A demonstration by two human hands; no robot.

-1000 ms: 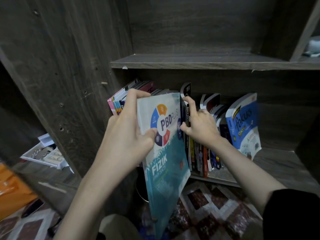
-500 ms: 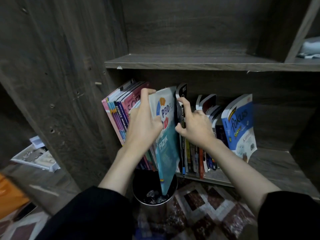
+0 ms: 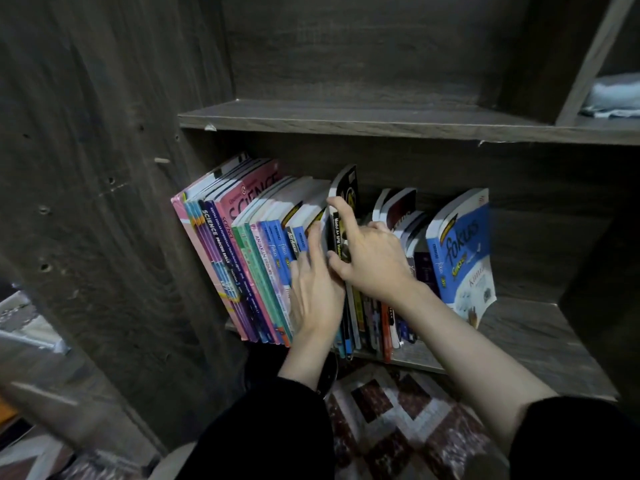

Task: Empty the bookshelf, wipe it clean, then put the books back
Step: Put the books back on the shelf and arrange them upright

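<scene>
Head view, lower edge: both forearms reach over the rug [image 3: 398,410] toward the shelf [image 3: 540,344].

1. Grip state. The left grip [image 3: 313,292] is released: its fingers lie straight and press flat on the book spines. The right grip [image 3: 374,258], touching it on the right, grasps the black book [image 3: 348,183], with the forefinger hooked over the top edge and the thumb against the spine.

2. Location of the books. The row [image 3: 221,258] stands on the shelf and leans left from the left grip to the side wall. Right of the right grip stand more upright books, ending in the Fokus book [image 3: 460,251], which tilts right. Beyond that book the shelf board is bare. Above both grips, the upper shelf [image 3: 346,114] carries no books in the part shown.

3. Progress (judgement). The put-back stage is under way, so emptying and wiping appear complete. The step in hand is closing the gap between the two grips and squaring the row. Remaining work: straighten the leaning books and return any books still off the shelf. None are in view, so the count left cannot be told.

4. Change from 1.0 s ago. The teal book [image 3: 346,342] was then held clear of the shelf in the left grip. It now sits in the row under that grip, with only its lower edge showing. The right grip has kept its place on the black book.
</scene>
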